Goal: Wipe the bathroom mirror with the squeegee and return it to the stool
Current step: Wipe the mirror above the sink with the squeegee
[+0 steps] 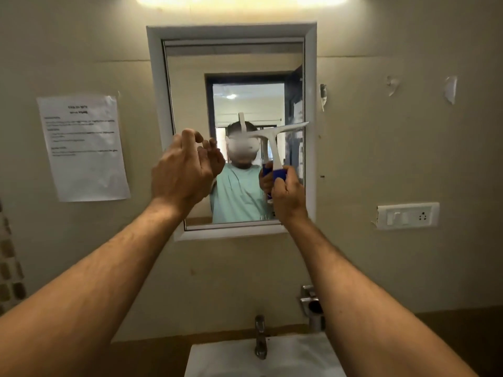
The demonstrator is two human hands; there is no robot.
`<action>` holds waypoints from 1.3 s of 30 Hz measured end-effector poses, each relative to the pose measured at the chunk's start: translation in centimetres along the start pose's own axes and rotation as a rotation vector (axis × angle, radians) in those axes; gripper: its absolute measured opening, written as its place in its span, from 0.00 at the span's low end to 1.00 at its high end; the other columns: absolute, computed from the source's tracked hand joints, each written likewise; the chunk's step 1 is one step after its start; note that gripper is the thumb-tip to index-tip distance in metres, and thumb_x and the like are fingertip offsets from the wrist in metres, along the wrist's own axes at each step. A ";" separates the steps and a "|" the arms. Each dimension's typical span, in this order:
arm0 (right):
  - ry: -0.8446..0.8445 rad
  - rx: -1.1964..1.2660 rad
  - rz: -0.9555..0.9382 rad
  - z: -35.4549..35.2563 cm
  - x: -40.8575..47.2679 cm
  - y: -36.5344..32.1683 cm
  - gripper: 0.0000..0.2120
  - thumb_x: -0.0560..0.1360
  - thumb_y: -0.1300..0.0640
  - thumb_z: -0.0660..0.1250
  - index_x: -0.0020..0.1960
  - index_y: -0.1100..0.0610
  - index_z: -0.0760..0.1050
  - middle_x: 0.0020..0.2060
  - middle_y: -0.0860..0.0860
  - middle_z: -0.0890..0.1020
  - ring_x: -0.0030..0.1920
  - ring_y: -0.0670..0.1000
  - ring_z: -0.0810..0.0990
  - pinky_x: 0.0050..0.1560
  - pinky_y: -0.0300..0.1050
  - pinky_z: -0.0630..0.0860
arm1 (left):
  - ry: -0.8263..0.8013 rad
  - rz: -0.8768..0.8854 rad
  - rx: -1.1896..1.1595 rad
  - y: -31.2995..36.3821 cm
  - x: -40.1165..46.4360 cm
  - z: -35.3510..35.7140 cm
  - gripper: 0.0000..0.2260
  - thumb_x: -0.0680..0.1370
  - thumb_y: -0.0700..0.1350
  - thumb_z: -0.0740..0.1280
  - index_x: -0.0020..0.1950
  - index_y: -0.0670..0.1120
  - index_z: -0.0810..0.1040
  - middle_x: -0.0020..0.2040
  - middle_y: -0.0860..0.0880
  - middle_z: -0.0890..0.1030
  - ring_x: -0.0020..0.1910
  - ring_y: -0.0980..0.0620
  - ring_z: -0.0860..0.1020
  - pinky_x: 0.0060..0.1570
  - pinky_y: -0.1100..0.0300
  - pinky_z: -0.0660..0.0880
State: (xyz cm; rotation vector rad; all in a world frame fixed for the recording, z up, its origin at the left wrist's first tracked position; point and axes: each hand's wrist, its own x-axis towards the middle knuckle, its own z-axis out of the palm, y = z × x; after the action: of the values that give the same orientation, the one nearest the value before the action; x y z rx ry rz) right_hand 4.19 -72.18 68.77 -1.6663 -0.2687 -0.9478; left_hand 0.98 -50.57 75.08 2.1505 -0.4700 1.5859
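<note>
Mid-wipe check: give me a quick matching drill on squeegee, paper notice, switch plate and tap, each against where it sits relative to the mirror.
Things:
1. squeegee
2. paper notice
3. switch plate
4. tap

Places:
A. wall, right of the mirror
B. below the mirror, over the sink
C. in the right hand, in front of the glass
D. wall, left of the mirror

Pairs: 1-C, 2-D, 3-A, 4-B

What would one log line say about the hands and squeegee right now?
right hand: holds squeegee by blue grip | blade: across mirror | left hand: raised, empty, fingers curled | stool: not in view
</note>
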 end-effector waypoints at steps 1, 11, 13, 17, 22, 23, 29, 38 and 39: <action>-0.024 0.073 0.016 0.2 0.4 -0.1 0.20 0.74 0.55 0.53 0.63 0.59 0.70 0.46 0.68 0.79 0.40 0.61 0.77 0.39 0.58 0.75 | 0.002 -0.001 -0.006 0.1 0.2 0.0 0.15 0.81 0.54 0.53 0.60 0.46 0.68 0.50 0.46 0.76 0.40 0.48 0.75 0.37 0.54 0.70; -0.007 0.084 0.116 0.0 -3.0 3.6 0.25 0.77 0.44 0.53 0.64 0.60 0.73 0.52 0.59 0.81 0.49 0.56 0.79 0.48 0.54 0.77 | 0.014 0.026 -0.002 -0.1 1.2 -0.1 0.21 0.79 0.58 0.50 0.60 0.46 0.69 0.50 0.45 0.77 0.39 0.51 0.72 0.36 0.58 0.64; 0.022 0.062 0.100 0.0 -1.1 1.4 0.24 0.78 0.44 0.52 0.59 0.61 0.76 0.49 0.62 0.82 0.50 0.63 0.80 0.51 0.62 0.79 | 0.020 0.018 -0.016 0.1 2.1 -0.2 0.21 0.79 0.59 0.49 0.61 0.46 0.69 0.51 0.45 0.77 0.40 0.51 0.72 0.36 0.56 0.66; 0.044 0.041 0.032 0.3 3.1 -3.2 0.26 0.81 0.42 0.50 0.52 0.63 0.76 0.45 0.68 0.81 0.47 0.70 0.80 0.48 0.70 0.76 | 0.042 0.028 -0.024 0.4 3.5 0.3 0.19 0.78 0.57 0.50 0.60 0.47 0.68 0.52 0.44 0.77 0.41 0.50 0.73 0.38 0.55 0.67; 0.084 0.038 0.084 1.0 4.5 -4.5 0.26 0.84 0.43 0.48 0.57 0.62 0.75 0.51 0.68 0.81 0.52 0.69 0.80 0.53 0.67 0.77 | 0.059 0.048 -0.016 0.3 3.6 1.2 0.14 0.81 0.55 0.53 0.60 0.48 0.67 0.50 0.46 0.76 0.39 0.51 0.73 0.36 0.58 0.67; 0.097 0.038 0.078 1.1 3.8 -3.9 0.24 0.84 0.45 0.48 0.56 0.62 0.75 0.49 0.67 0.81 0.51 0.68 0.81 0.51 0.66 0.78 | 0.066 0.058 -0.016 0.2 3.6 1.2 0.14 0.81 0.55 0.54 0.59 0.48 0.67 0.49 0.48 0.76 0.38 0.52 0.73 0.34 0.61 0.66; 0.079 0.090 0.088 2.2 4.7 -4.6 0.23 0.85 0.46 0.49 0.59 0.62 0.74 0.52 0.67 0.80 0.49 0.65 0.80 0.50 0.61 0.79 | 0.074 0.143 0.038 -0.3 4.5 0.9 0.10 0.83 0.52 0.56 0.59 0.48 0.66 0.48 0.47 0.75 0.37 0.51 0.74 0.34 0.59 0.68; 0.055 0.009 0.133 1.3 11.0 -9.9 0.38 0.75 0.35 0.46 0.59 0.66 0.75 0.55 0.68 0.80 0.57 0.70 0.79 0.60 0.69 0.75 | 0.095 0.042 0.011 -1.0 6.7 0.6 0.13 0.81 0.53 0.55 0.61 0.48 0.67 0.53 0.45 0.77 0.41 0.52 0.72 0.39 0.57 0.65; 0.050 -0.004 0.137 1.2 10.6 -9.4 0.38 0.74 0.34 0.45 0.59 0.66 0.75 0.55 0.68 0.79 0.57 0.70 0.78 0.60 0.69 0.75 | 0.090 0.043 0.006 -1.2 6.5 0.8 0.14 0.80 0.54 0.54 0.61 0.48 0.67 0.53 0.46 0.77 0.41 0.52 0.73 0.39 0.58 0.66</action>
State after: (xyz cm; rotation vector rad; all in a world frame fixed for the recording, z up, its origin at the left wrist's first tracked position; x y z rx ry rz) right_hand 5.75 -71.16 82.84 -1.6403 -0.1175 -0.8859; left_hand 4.10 -50.08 80.96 2.0759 -0.4862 1.7019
